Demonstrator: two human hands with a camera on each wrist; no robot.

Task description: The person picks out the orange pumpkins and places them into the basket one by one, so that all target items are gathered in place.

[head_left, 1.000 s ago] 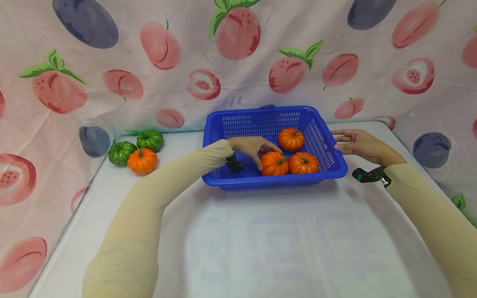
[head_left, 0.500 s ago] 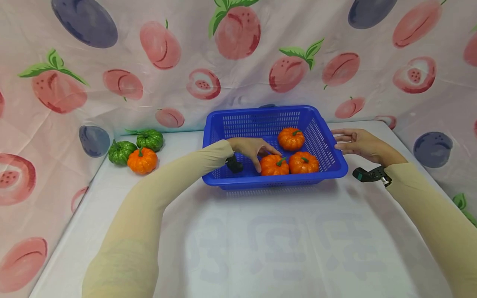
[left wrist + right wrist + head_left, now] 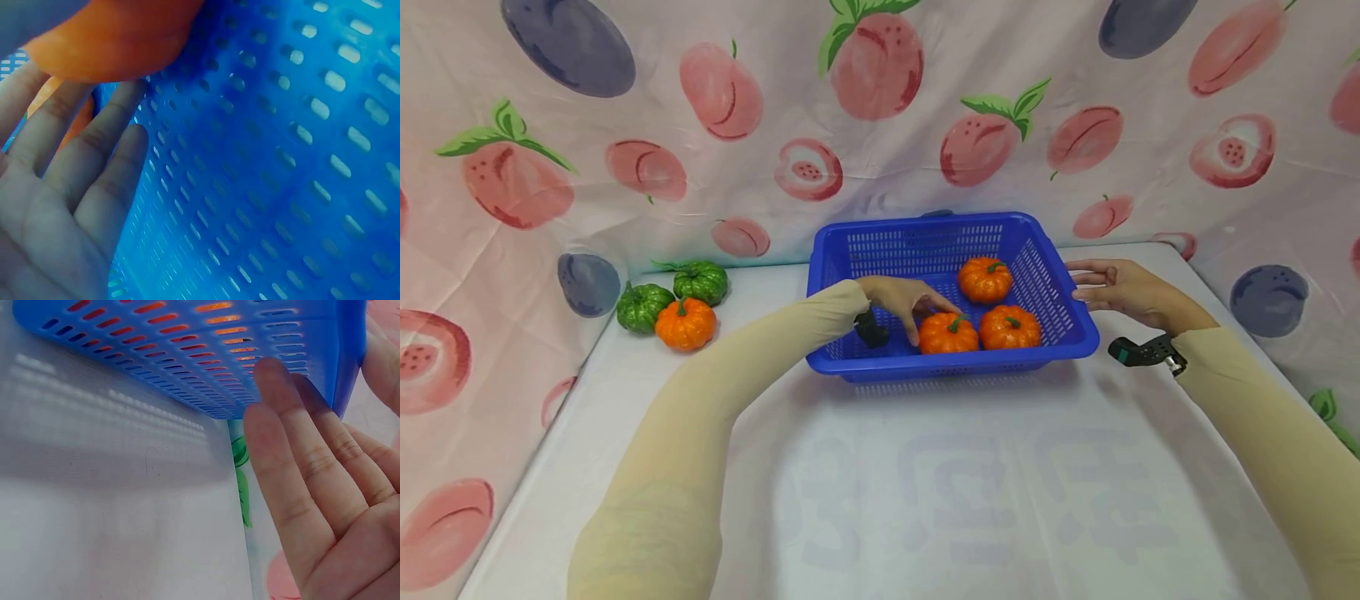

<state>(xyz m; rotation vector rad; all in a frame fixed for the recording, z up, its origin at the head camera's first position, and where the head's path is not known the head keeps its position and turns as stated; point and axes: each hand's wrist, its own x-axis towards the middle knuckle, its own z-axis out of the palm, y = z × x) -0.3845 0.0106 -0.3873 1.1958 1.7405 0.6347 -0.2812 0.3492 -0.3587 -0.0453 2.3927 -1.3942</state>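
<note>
In the head view my left hand [image 3: 904,298] reaches into the blue plastic basket [image 3: 955,364], thumb and fingers around a small orange pumpkin [image 3: 947,335]. The left wrist view shows the fingers [image 3: 94,140] under and behind this pumpkin [image 3: 119,47], with the thumb side at the upper left. A second orange pumpkin [image 3: 1011,327] sits right beside it, and a third [image 3: 985,280] lies farther back in the basket. My right hand [image 3: 1123,292] is at the basket's right side. Its fingers [image 3: 294,450] are nearly straight against or close to the slotted outer wall [image 3: 187,347].
At the table's back left stand two green pumpkins, one in front [image 3: 643,308] and one behind [image 3: 702,282], with an orange pumpkin [image 3: 686,324] touching them. A fruit-printed cloth [image 3: 880,167] hangs behind the white table [image 3: 970,483]. Wrist cameras sit at both cuffs.
The pumpkin at my left hand has shifted slightly left and its stem now points more upright; the left fingers moved a little with it. My right hand and the basket look unchanged.
</note>
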